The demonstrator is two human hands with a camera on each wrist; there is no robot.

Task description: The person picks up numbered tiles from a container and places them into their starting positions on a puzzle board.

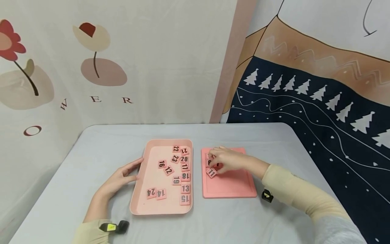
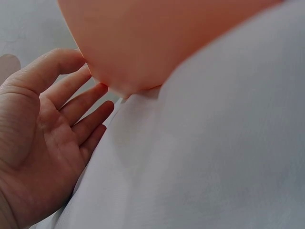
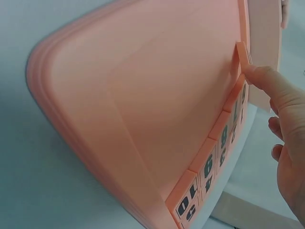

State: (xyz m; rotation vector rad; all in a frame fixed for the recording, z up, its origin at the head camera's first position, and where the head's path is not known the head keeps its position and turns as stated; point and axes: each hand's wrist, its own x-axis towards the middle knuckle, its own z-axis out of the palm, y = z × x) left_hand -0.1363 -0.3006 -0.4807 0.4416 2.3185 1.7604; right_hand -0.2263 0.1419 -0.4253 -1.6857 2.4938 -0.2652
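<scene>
My right hand (image 1: 228,159) is over the pink board (image 1: 231,186) in the head view. Its thumb and a fingertip pinch the number 11 tile (image 1: 211,173), which sits askew near the board's left edge. In the right wrist view, that tile (image 3: 243,56) leans beside the rows of placed number tiles (image 3: 208,164), and the other fingers are bent. My left hand (image 1: 117,179) touches the left rim of the pink tray (image 1: 140,200). The left wrist view shows its extended fingers (image 2: 83,102) and thumb against the tray's edge (image 2: 124,52).
Loose number tiles lie in the tray, several along its right side, with tiles 24 (image 1: 151,193) and 14 (image 1: 161,194) near the front. A white cloth (image 1: 274,139) covers the table. Printed curtains (image 1: 170,67) hang behind.
</scene>
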